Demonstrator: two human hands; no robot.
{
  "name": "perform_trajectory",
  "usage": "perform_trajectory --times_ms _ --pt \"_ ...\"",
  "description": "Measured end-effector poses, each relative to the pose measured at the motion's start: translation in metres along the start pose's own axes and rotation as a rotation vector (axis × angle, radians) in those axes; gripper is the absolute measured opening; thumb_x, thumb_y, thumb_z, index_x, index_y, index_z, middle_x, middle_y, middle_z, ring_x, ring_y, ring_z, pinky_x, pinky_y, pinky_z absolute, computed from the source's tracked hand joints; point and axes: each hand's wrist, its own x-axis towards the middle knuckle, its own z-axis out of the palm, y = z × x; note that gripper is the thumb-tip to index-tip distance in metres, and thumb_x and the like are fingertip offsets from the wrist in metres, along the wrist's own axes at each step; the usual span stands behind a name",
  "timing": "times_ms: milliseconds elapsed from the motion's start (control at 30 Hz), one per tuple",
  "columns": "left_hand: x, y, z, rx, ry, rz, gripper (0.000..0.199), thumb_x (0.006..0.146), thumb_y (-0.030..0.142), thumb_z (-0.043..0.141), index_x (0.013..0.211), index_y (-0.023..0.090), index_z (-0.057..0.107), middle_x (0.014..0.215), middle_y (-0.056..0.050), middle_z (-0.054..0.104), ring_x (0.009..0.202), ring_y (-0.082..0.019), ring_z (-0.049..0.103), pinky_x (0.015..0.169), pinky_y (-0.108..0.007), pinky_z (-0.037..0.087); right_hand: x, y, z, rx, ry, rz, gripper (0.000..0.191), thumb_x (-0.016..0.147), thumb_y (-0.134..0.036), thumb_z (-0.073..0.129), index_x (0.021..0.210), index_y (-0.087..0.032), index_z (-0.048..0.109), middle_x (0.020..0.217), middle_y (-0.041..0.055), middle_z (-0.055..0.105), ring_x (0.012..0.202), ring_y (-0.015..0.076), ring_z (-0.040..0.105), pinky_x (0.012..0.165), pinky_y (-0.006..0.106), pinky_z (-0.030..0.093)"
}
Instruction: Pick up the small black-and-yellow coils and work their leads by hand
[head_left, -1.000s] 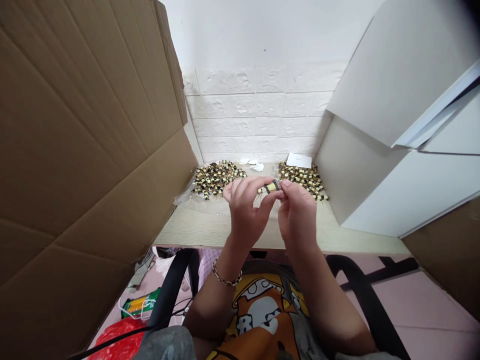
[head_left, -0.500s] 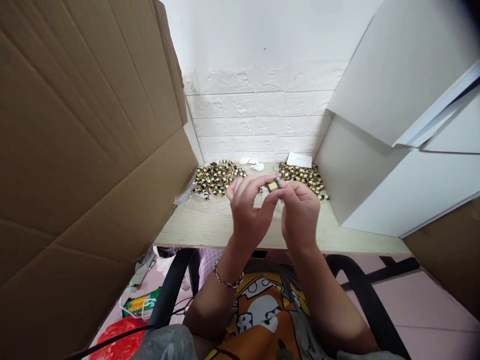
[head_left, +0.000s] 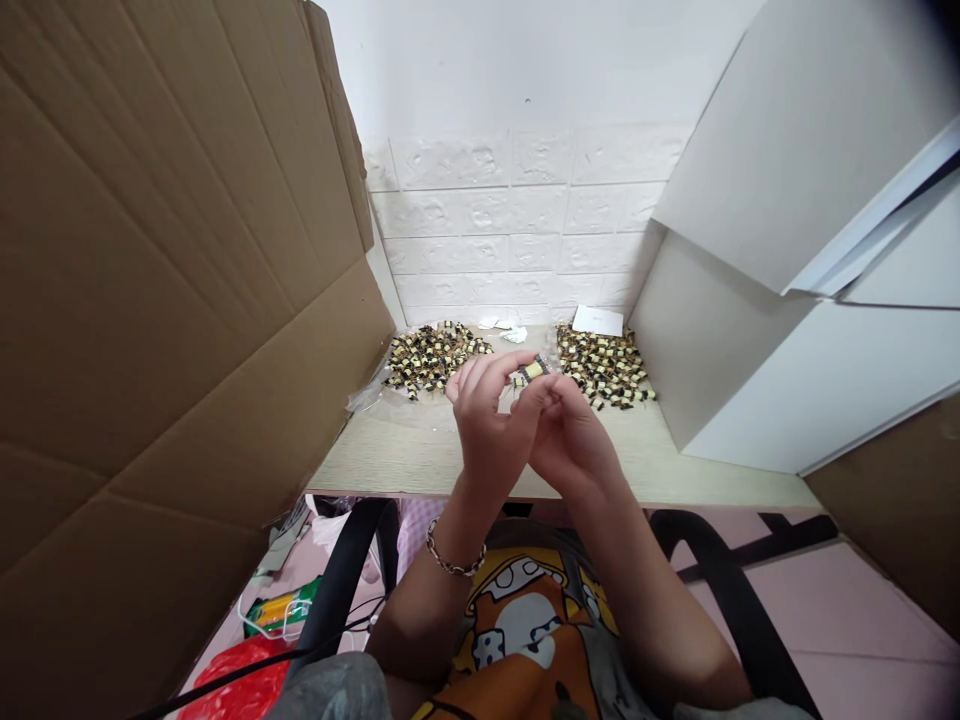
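Observation:
Above the desk, my left hand (head_left: 491,405) pinches a small transformer (head_left: 533,370) between thumb and forefinger. The part has a yellow-taped middle, black ends and thin pins or wires. Close beneath it, my right hand (head_left: 574,430) is closed, its thumb and fingertips drawn together beside my left thumb. What those fingertips hold, if anything, is hidden. Behind my left hand lies a pile of similar yellow-and-black transformers (head_left: 435,355). Another heap of transformers (head_left: 604,365) spreads beyond my right hand.
Clear plastic sheeting (head_left: 367,397) lies by the left pile. A white card (head_left: 598,320) rests at the right heap's back, and scraps of white paper (head_left: 514,334) lie between them. Cardboard (head_left: 187,250) walls the left side; white boxes (head_left: 765,370) stand on the right.
My right hand has moved left and down and turned, its fingertips now below the transformer. The transformer has shifted slightly left in my left hand.

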Motion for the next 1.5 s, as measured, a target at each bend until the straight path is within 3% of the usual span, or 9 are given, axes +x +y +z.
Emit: perform_trajectory --times_ms 100,167,367,433,567,700,1100,1267,1500 --pt "0.002 -0.001 -0.002 0.006 0.015 -0.009 0.015 0.072 0.031 0.057 0.083 0.022 0.058 0.082 -0.001 0.062 0.074 -0.013 0.053 0.071 -0.031 0.04 0.011 0.004 -0.009 -0.05 0.014 0.012 0.015 0.069 -0.031 0.054 0.063 -0.02 0.047 0.053 -0.006 0.041 0.049 0.0056 0.038 0.053 0.019 0.038" --pt "0.004 -0.003 -0.004 0.025 0.017 0.007 0.015 0.071 0.031 0.058 0.082 0.022 0.059 0.081 -0.001 0.062 0.074 -0.013 0.053 0.07 -0.03 0.04 0.017 0.004 -0.014 -0.078 0.028 -0.055 0.013 0.068 -0.032 0.056 0.065 -0.02 0.051 0.055 -0.006 0.044 0.049 0.0051 0.04 0.055 0.019 0.039" --pt "0.003 -0.007 -0.003 0.106 -0.024 0.054 0.017 0.068 0.033 0.061 0.081 0.023 0.06 0.08 0.0 0.063 0.074 -0.013 0.054 0.074 -0.032 0.036 0.014 -0.018 -0.013 -0.412 0.085 -0.521 0.026 0.075 -0.042 0.046 0.074 -0.022 0.063 0.078 0.0001 0.06 0.074 0.0087 0.051 0.076 0.026 0.039" --pt "0.002 -0.006 -0.001 0.114 -0.044 0.068 0.017 0.068 0.033 0.061 0.082 0.024 0.06 0.079 0.001 0.063 0.074 -0.013 0.054 0.076 -0.033 0.035 0.011 -0.026 -0.011 -0.574 0.052 -0.602 0.023 0.075 -0.04 0.049 0.074 -0.023 0.065 0.081 0.0006 0.06 0.08 0.0107 0.052 0.081 0.028 0.037" --pt "0.001 -0.004 0.0 0.107 -0.084 0.082 0.016 0.069 0.034 0.06 0.082 0.024 0.06 0.079 0.001 0.063 0.077 -0.014 0.054 0.077 -0.033 0.033 0.006 -0.036 -0.009 -0.711 -0.031 -0.63 0.008 0.068 -0.029 0.06 0.07 -0.026 0.066 0.077 -0.0014 0.059 0.081 0.0126 0.052 0.08 0.03 0.039" --pt "0.001 -0.005 0.001 0.109 -0.117 0.083 0.017 0.069 0.035 0.059 0.083 0.025 0.06 0.079 0.001 0.063 0.079 -0.014 0.054 0.078 -0.033 0.031 0.004 -0.04 -0.01 -0.717 -0.049 -0.689 0.005 0.066 -0.024 0.062 0.066 -0.026 0.066 0.072 -0.0019 0.059 0.076 0.0122 0.053 0.077 0.03 0.04" --pt "-0.001 -0.007 0.002 0.129 -0.143 0.072 0.016 0.07 0.035 0.059 0.081 0.025 0.06 0.08 0.001 0.063 0.079 -0.014 0.054 0.082 -0.034 0.031 -0.005 -0.042 -0.006 -1.142 0.108 -0.932 0.005 0.069 -0.026 0.06 0.066 -0.026 0.064 0.07 -0.0017 0.059 0.073 0.0131 0.053 0.073 0.032 0.039" --pt "0.001 -0.008 0.001 0.094 -0.131 0.072 0.016 0.069 0.035 0.059 0.082 0.024 0.06 0.079 0.001 0.063 0.079 -0.014 0.054 0.079 -0.033 0.033 -0.006 -0.039 -0.001 -1.034 0.143 -0.886 0.01 0.069 -0.023 0.059 0.059 -0.022 0.061 0.063 -0.0028 0.056 0.066 0.0111 0.05 0.067 0.028 0.038" --pt "0.006 -0.004 -0.005 -0.013 -0.071 0.079 0.018 0.067 0.031 0.062 0.083 0.023 0.06 0.081 0.001 0.063 0.074 -0.012 0.053 0.072 -0.029 0.038 0.003 -0.031 0.002 -0.368 -0.004 -0.481 0.011 0.067 -0.023 0.06 0.056 -0.02 0.059 0.059 -0.0033 0.054 0.063 0.0073 0.048 0.062 0.022 0.039"
